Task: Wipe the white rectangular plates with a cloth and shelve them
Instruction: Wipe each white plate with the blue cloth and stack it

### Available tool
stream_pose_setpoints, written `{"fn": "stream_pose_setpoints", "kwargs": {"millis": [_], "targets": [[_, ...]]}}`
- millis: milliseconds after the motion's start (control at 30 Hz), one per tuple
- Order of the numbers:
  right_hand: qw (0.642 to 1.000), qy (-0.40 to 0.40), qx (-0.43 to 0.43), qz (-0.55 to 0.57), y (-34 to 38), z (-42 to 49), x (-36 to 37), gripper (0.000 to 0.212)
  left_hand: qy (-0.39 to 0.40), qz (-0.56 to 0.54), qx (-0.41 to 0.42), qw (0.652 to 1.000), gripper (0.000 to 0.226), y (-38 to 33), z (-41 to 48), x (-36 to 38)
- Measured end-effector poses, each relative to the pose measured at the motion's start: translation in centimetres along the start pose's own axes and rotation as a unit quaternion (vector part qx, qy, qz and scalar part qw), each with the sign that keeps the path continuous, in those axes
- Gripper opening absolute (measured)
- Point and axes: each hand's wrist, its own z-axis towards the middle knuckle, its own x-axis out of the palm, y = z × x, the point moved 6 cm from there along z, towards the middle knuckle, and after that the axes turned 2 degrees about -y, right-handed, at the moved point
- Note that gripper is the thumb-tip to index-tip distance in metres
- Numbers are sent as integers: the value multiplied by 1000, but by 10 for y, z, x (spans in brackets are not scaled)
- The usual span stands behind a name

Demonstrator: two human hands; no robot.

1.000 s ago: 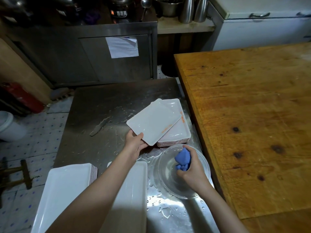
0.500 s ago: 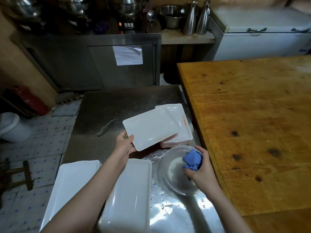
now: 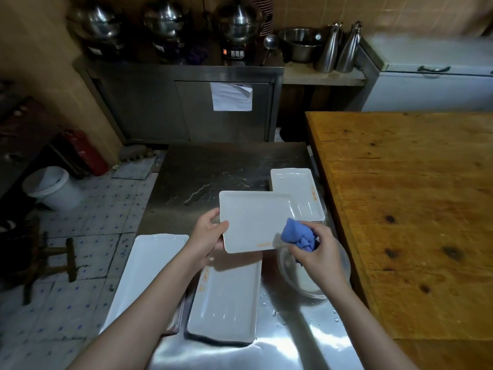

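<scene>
A white rectangular plate (image 3: 254, 221) is held level above the wet steel counter (image 3: 226, 166); the left hand (image 3: 209, 235) clamps its left edge, thumb on top. The right hand (image 3: 318, 251) is closed around a bunched blue cloth (image 3: 298, 233) touching the plate's right corner, above a clear bowl (image 3: 309, 280); a stack of matching plates (image 3: 301, 193) sits just behind.

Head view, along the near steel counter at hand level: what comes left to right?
Left plate stack → left hand → held plate → blue cloth in right hand → wooden table.
</scene>
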Motion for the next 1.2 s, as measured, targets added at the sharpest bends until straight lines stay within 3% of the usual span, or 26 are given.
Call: {"fn": "stream_pose_setpoints", "kwargs": {"millis": [200, 333, 433, 633, 800, 900, 1000, 1200], "targets": [[999, 41, -14, -26, 14, -9, 34, 60, 22, 37, 13, 999, 49, 4, -26, -6], [993, 16, -41, -113, 26, -10, 52, 46, 48, 37, 27, 998, 43, 8, -40, -7], [990, -6, -108, -94, 42, -12, 63, 37, 60, 29, 32, 997, 40, 12, -46, -7], [967, 29, -220, -127, 60, -23, 86, 37, 90, 14, 42, 995, 39, 18, -55, -6], [958, 9, -230, -173, 57, -22, 85, 34, 107, 4, 50, 993, 41, 18, -60, -10], [932, -31, -253, -257, 53, -20, 73, 36, 116, -2, 57, 992, 40, 16, -62, -13], [913, -70, -223, -334, 38, -12, 51, 34, 117, -16, 64, 991, 41, 14, -62, -20], [960, -62, -75, -261, 8, 5, 30, 39, 118, -30, 67, 990, 44, 11, -61, -24]]}}
